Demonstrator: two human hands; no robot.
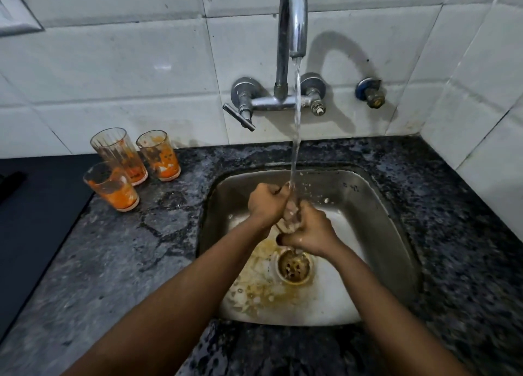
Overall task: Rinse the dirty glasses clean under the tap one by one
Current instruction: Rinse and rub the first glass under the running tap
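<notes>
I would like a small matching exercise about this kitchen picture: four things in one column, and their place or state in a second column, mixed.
Things:
1. tap
2. dirty glasses
3. clear glass
4. drain

Place or state:
A. held by both hands under the stream
B. on the counter, left of the sink
C. running
D. in the sink floor, amid yellowish residue

Pairs: 1-C, 2-B, 3-A, 4-D

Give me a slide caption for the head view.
Both hands rinse a glass under the tap; three dirty glasses wait.
</notes>
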